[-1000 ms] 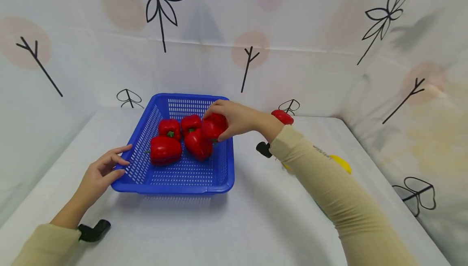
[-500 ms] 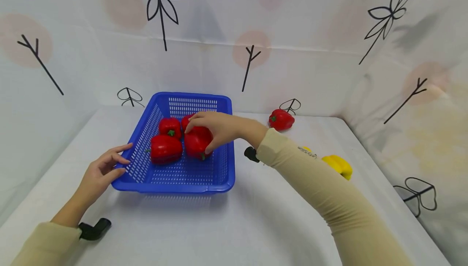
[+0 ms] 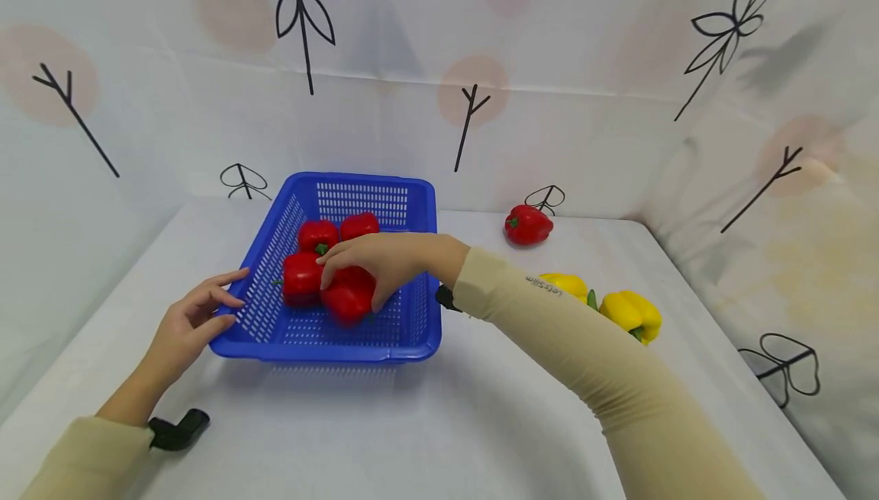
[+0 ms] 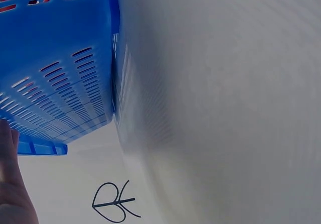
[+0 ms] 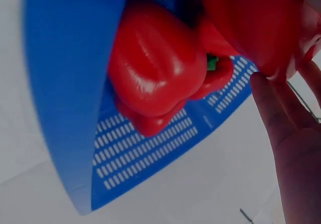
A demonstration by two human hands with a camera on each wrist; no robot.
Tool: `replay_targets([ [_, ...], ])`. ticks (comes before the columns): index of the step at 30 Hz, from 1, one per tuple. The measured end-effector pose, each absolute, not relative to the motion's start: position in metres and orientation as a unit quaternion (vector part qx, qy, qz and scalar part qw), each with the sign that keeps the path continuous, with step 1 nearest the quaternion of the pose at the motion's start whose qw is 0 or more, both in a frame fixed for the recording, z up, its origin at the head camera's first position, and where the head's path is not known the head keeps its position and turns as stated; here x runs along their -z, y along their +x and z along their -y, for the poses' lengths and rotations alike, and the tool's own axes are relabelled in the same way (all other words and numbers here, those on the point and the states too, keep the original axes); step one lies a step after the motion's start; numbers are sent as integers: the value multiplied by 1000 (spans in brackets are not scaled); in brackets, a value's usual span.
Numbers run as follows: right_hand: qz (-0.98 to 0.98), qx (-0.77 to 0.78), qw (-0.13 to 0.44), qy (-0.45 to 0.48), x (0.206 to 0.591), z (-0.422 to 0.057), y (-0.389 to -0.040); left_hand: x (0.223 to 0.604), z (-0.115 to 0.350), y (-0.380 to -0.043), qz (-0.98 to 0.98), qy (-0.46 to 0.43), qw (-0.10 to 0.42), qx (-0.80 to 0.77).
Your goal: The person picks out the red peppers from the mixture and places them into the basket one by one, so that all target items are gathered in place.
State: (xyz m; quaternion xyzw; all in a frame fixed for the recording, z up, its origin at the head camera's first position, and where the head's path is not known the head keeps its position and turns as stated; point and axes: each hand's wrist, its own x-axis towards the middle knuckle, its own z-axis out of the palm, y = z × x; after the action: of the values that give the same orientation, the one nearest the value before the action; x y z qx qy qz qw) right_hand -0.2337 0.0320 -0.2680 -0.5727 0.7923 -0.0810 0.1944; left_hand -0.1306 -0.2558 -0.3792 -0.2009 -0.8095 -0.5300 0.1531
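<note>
My right hand [image 3: 374,259] reaches into a blue plastic basket [image 3: 323,353] and holds a red bell pepper [image 3: 349,298], thumb on one side and fingers on the other. In the right wrist view, fingertips [image 5: 263,86] press against the held pepper [image 5: 261,28]. Close by in the basket lie more red peppers: one at the left [image 3: 301,280] and two behind, a back-left pepper [image 3: 317,234] and a back-right pepper [image 3: 360,224]. Part of the basket's floor is hidden under my right hand. My left hand [image 3: 188,317] rests its extended fingers on the basket's left rim.
A red pepper [image 3: 528,225] lies on the white table [image 3: 481,393] toward the back, right of the basket. Two yellow peppers, one farther back [image 3: 566,284] and one nearer [image 3: 630,313], sit farther right, partly behind my right sleeve. A patterned cloth wall [image 3: 384,126] stands behind.
My right hand has moved left and toward me inside the basket, with a red pepper in it. More of the peppers on the right shows. The left hand stays on the rim.
</note>
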Motion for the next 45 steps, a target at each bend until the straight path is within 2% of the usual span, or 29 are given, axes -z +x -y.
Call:
replay_targets([
  [10,-780,45,239,-577,274,-4,-228,382,256,-132,808,-197,147,535],
  [21,-769,1,257,-586,286,13,-229,380,255,-134,806,-198,147,538],
  [37,-797,-27,244,-551,290,11,-236,377,253,-133,810,-195,144,534],
  [45,-792,0,231,-566,280,11,-237,378,256,-131,812,-191,141,533],
])
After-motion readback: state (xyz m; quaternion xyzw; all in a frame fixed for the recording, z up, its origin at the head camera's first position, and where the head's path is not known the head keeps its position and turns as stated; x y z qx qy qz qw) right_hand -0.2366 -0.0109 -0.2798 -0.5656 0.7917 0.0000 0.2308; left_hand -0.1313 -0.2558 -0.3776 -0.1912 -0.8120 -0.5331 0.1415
